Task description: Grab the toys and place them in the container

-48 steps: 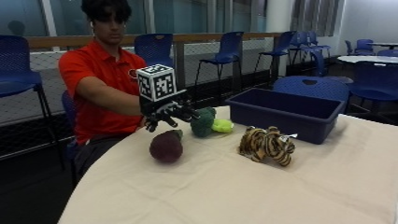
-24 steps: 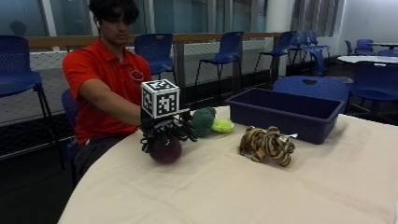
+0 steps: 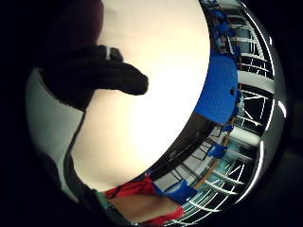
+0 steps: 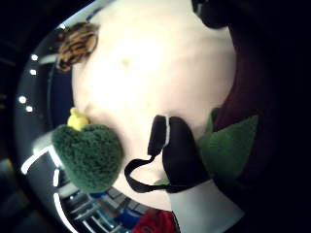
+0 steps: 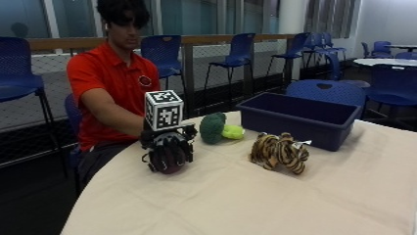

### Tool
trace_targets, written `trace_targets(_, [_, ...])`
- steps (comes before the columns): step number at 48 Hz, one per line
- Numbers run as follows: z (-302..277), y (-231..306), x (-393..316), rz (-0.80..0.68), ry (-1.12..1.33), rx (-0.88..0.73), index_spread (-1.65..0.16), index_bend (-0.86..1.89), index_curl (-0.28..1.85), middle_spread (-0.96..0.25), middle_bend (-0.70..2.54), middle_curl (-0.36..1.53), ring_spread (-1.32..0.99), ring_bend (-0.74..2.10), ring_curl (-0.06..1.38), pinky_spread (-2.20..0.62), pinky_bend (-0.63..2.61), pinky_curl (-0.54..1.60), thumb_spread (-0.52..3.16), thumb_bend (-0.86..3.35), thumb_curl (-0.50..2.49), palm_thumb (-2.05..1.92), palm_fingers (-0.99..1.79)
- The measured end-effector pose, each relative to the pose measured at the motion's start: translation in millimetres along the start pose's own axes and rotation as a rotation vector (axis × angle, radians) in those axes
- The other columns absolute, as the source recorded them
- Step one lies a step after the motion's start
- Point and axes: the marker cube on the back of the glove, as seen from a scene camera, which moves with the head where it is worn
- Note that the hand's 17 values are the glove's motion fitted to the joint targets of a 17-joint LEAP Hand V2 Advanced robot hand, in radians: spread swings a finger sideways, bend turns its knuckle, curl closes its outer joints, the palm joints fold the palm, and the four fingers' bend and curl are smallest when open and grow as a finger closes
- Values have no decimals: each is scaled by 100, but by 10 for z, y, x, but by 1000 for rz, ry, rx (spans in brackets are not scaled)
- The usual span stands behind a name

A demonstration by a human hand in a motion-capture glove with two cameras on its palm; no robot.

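Note:
A dark maroon plush vegetable (image 5: 168, 160) with green leaves (image 4: 228, 145) lies on the cream tablecloth near the person. My gloved right hand (image 5: 168, 143) sits on top of it, fingers (image 4: 177, 150) curled down around its sides. In the thumb side palm view the maroon plush vegetable (image 4: 245, 92) is close against the palm. A green broccoli plush (image 5: 212, 128) with a yellow-green piece (image 5: 232, 131) stands behind it. Further right lies a striped tiger plush (image 5: 280, 152). The dark blue container (image 5: 293, 128) stands behind the tiger, open on top.
The round table (image 5: 261, 205) has a bare stretch of cloth in front and to the right. Its edge runs close by the person's torso. Blue chairs (image 5: 234, 51) and a railing stand behind.
My hand has come down from above the broccoli plush and toward the person, landing on the maroon toy and closing its fingers round it. The other toys have not moved.

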Motion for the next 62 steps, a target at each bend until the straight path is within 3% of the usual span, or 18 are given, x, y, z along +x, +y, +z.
trace_targets(10, [-116,-46,65,-21,51,89,-35,40,42,-5,16,12,0,41,16,-6,111,35,136,10,29,19,18])
trace_targets(16, [-336,-50,67,-64,-21,79,-36,27,40,-15,24,17,-21,69,23,-26,112,33,141,23,39,44,60])
trace_targets(22, [-718,18,-65,-123,-103,91,-38,30,45,-23,30,21,-35,72,28,-36,105,32,130,25,48,55,73])
trace_targets(45, [-2305,53,-1815,-360,-129,236,-42,35,64,-39,35,32,-56,69,34,-45,95,32,98,20,72,64,81])
trace_targets(54, [-2542,11,-2757,-497,-178,239,-43,33,70,-41,34,35,-58,67,36,-45,95,33,92,19,80,64,81])
trace_targets(62, [-2480,-134,-3418,-504,-217,207,-45,30,76,-42,33,38,-59,65,37,-45,94,34,89,17,86,63,80])
